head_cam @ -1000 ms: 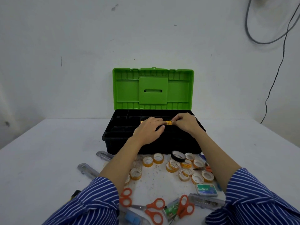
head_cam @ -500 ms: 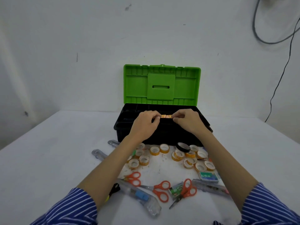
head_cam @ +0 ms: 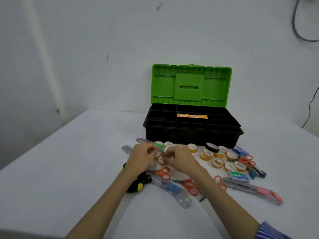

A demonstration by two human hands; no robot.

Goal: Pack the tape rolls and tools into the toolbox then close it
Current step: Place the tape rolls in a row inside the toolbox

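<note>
Toolbox (head_cam: 191, 133) at back of table (head_cam: 69, 169), green lid (head_cam: 189, 85) up; row of orange rolls (head_cam: 192, 116) on edge in a middle tray slot. Both hands down at the loose tape rolls (head_cam: 215, 157) in front of box. L hand (head_cam: 140, 158) fingers curled, pinching a green roll (head_cam: 159, 146). R hand (head_cam: 181, 158) fingers curled over a pale roll; blurry, can't tell if actually gripped. Scissors (head_cam: 190, 186), cutters (head_cam: 174, 188), staple box (head_cam: 239, 175) & black roll (head_cam: 212, 147) lie nearby on table.
</note>
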